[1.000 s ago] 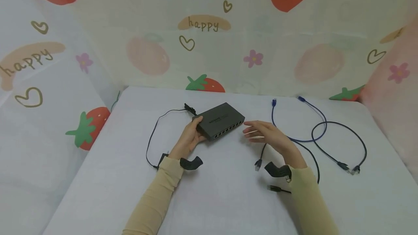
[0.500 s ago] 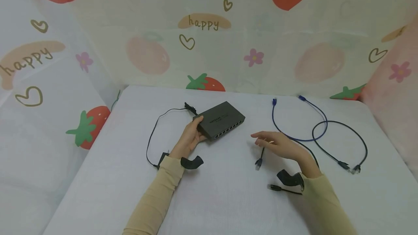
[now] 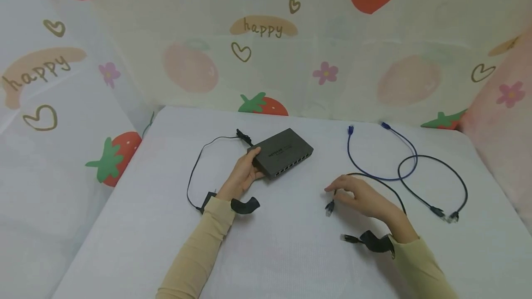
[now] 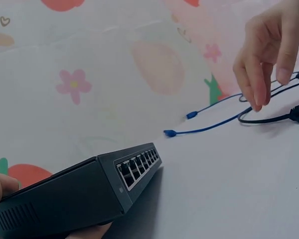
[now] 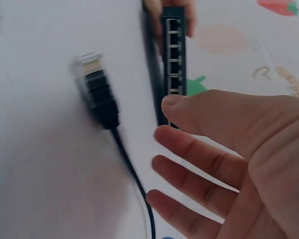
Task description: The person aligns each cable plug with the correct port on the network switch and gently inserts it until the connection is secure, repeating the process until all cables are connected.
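My left hand grips a dark grey network switch by its left end, thumb on top and fingers underneath. In the left wrist view the row of ports along the switch's edge shows, tilted above the white table. My right hand hovers over a black Ethernet cable, its fingers relaxed and holding nothing. Just below the fingertips lies that cable's clear plug. In the right wrist view the plug sits to the left of the spread fingers.
A blue Ethernet cable and a looped black one lie at the right. Another black cable plug is near the right wrist. A thin power cord curves at the left to an adapter beside the left forearm.
My right hand has moved away from the switch's port edge, down and to the right, over the black cable's plug. The left hand keeps holding the switch in about the same place.
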`<action>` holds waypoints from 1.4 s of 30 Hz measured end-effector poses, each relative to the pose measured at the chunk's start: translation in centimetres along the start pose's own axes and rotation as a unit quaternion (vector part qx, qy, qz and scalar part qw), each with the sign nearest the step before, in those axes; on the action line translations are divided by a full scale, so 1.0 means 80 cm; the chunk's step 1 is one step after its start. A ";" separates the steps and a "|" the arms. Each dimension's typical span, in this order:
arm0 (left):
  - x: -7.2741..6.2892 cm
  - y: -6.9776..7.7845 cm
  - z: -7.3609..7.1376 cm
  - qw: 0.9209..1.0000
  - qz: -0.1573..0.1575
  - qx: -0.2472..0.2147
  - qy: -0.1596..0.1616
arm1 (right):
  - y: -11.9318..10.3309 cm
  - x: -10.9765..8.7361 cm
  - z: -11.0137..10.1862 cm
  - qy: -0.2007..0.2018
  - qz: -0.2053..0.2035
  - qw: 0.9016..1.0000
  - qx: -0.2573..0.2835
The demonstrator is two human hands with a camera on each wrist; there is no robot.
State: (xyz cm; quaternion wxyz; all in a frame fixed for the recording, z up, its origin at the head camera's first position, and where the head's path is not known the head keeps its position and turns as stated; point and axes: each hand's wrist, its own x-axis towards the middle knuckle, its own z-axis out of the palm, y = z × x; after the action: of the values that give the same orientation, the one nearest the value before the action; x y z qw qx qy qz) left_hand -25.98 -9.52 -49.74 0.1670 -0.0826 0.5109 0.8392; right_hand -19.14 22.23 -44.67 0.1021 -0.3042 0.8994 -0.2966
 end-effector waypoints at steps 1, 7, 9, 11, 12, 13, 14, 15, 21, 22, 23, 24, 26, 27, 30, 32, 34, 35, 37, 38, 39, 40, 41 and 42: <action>0.000 0.000 0.000 1.000 -0.001 0.001 -0.001 | 0.000 -0.001 0.001 -0.002 -0.003 1.000 -0.007; 0.003 0.001 0.003 1.000 -0.007 0.006 -0.001 | 0.009 -0.008 0.010 -0.026 -0.021 0.998 -0.057; 0.003 0.001 0.003 1.000 -0.009 0.005 0.000 | 0.011 -0.009 0.013 -0.024 -0.025 0.997 -0.067; 0.003 0.001 0.003 1.000 -0.009 0.005 0.002 | 0.013 -0.010 0.016 -0.015 -0.033 0.996 -0.082; 0.004 0.001 0.003 1.000 -0.010 0.003 0.003 | 0.013 -0.010 0.018 -0.008 -0.039 0.995 -0.090; 0.004 0.001 0.003 1.000 -0.011 0.001 0.003 | 0.014 -0.010 0.019 0.000 -0.048 0.994 -0.100; 0.004 0.001 0.003 1.000 -0.011 0.000 0.003 | 0.014 -0.010 0.021 0.010 -0.058 0.992 -0.110; 0.004 0.001 0.002 1.000 -0.012 -0.001 0.002 | 0.014 -0.009 0.022 0.020 -0.069 0.990 -0.121; 0.002 0.002 -0.002 1.000 -0.014 -0.011 -0.017 | 0.010 0.001 0.028 0.067 -0.103 0.983 -0.140; 0.001 0.002 -0.003 1.000 -0.014 -0.010 -0.024 | 0.009 0.003 0.028 0.073 -0.101 0.983 -0.138; 0.001 0.002 -0.004 0.999 -0.014 -0.010 -0.031 | 0.008 0.006 0.028 0.078 -0.096 0.984 -0.131; 0.000 0.003 -0.004 0.999 -0.016 -0.011 -0.034 | 0.006 0.008 0.028 0.084 -0.089 0.985 -0.123; -0.002 0.005 -0.006 0.999 -0.019 -0.020 -0.041 | 0.002 0.014 0.027 0.099 -0.081 0.985 -0.112; -0.003 0.006 -0.007 0.999 -0.020 -0.024 -0.043 | 0.000 0.018 0.026 0.106 -0.077 0.986 -0.105; -0.008 0.011 -0.008 0.998 -0.021 -0.034 -0.050 | -0.007 0.029 0.025 0.119 -0.067 0.988 -0.072; -0.010 0.014 -0.008 0.997 -0.018 -0.037 -0.062 | -0.011 0.038 0.026 0.118 -0.056 0.991 -0.041; -0.013 0.018 -0.007 0.997 -0.016 -0.034 -0.072 | -0.016 0.046 0.028 0.118 -0.034 0.992 -0.005; -0.014 0.019 -0.007 0.996 -0.015 -0.036 -0.075 | -0.018 0.051 0.030 0.115 -0.022 0.993 0.012; -0.015 0.021 -0.005 0.996 -0.016 -0.038 -0.076 | -0.023 0.060 0.035 0.108 0.007 0.993 0.048; -0.015 0.021 -0.004 0.996 -0.016 -0.041 -0.074 | -0.025 0.065 0.037 0.106 0.027 0.992 0.064; -0.015 0.022 -0.003 0.996 -0.017 -0.045 -0.070 | -0.026 0.070 0.040 0.103 0.047 0.990 0.083; -0.015 0.022 -0.002 0.997 -0.016 -0.046 -0.067 | -0.026 0.075 0.043 0.099 0.068 0.987 0.110; -0.015 0.022 0.000 0.997 -0.017 -0.049 -0.061 | -0.026 0.080 0.046 0.094 0.093 0.981 0.143; -0.014 0.022 0.001 0.997 -0.015 -0.049 -0.058 | -0.026 0.085 0.049 0.093 0.120 0.972 0.181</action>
State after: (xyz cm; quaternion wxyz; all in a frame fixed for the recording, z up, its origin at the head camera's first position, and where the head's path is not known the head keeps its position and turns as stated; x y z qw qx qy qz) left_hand -25.56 -10.39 -47.85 0.2049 -0.0494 0.4576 0.8638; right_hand -22.10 14.91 -46.62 0.1066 -0.1420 0.8663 -0.4669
